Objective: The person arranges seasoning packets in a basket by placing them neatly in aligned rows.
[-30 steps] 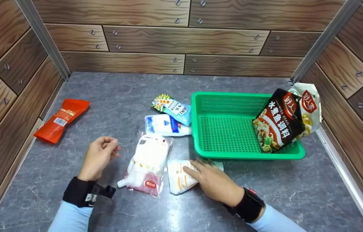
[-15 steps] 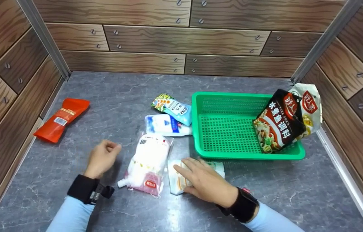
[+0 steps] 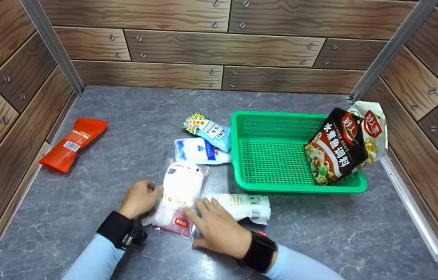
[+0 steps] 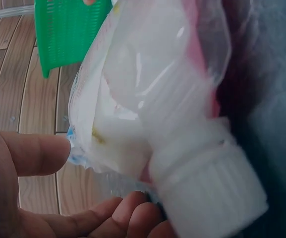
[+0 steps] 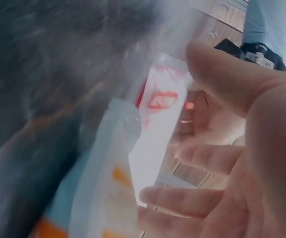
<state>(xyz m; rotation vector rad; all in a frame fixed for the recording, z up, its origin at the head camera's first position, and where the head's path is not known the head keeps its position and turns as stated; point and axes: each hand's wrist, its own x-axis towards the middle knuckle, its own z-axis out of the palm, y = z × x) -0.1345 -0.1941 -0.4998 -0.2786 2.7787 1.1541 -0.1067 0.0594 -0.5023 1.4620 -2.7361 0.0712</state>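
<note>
A clear-edged white and pink bag point(image 3: 182, 184) lies between my hands, its red label near the lower end. From its lower left sticks a ribbed white cap point(image 4: 214, 188), large in the left wrist view. My left hand point(image 3: 140, 199) is at the bag's left side, thumb and fingers apart around its edge without gripping. My right hand point(image 3: 222, 231) reaches over the lower right edge with fingers spread; whether the fingertips touch is unclear. Just beyond the right hand lies a white packet point(image 3: 255, 206) with green and orange print, partly hidden by the fingers.
A green basket point(image 3: 300, 189) holds a black seasoning pouch point(image 3: 337, 149) and a pale pouch point(image 3: 374, 128), both leaning at its right end. Left of it lie a blue Heinz pouch point(image 3: 213, 132) and a white-blue pouch point(image 3: 195, 151). An orange-red packet point(image 3: 73, 146) lies far left.
My right hand has moved left off the white packet to the bag's lower right edge. My left hand has moved right and nearer, up to the bag's left side.
</note>
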